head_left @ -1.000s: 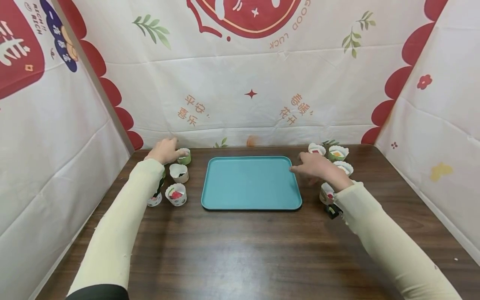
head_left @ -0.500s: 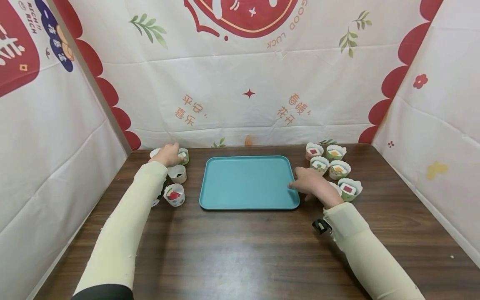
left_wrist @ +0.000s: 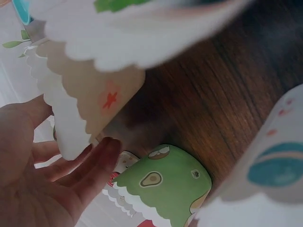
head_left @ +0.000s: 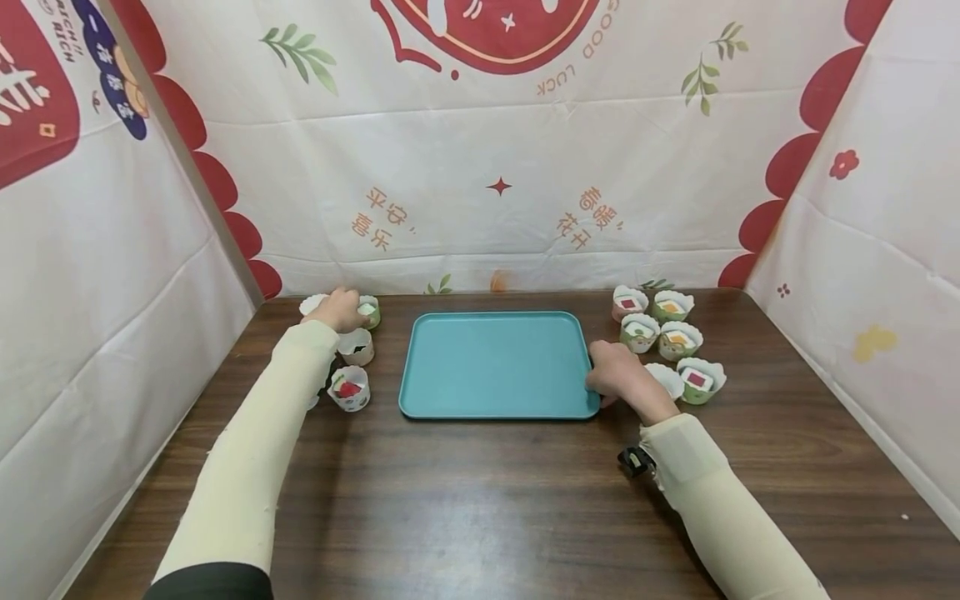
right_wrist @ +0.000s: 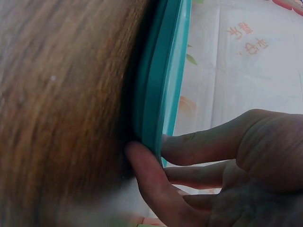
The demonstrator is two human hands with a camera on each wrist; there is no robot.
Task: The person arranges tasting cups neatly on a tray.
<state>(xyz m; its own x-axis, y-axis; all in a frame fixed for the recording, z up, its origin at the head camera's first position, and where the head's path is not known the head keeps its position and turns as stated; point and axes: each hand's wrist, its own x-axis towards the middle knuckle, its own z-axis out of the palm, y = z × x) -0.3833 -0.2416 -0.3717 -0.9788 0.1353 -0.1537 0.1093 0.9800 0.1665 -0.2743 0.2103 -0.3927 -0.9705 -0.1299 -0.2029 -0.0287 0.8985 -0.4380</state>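
A teal tray lies flat on the table. My right hand pinches its right edge, thumb on the rim and a finger curled under it; the tray shows edge-on in the right wrist view. At the back left, my left hand is at a green paper cup, its thumb and fingers on either side of it. In the left wrist view a beige paper cup with a red mark partly hides this left hand. Other paper cups stand near it, including an avocado-print one.
A white cup with red food stands at the front of the left group. Several filled paper cups stand right of the tray, such as an orange-topped one. A printed cloth closes off the back of the brown table.
My right hand has come down from over the right-hand cups to the tray's right edge and now grips it. The left hand has lowered slightly among the left cups.
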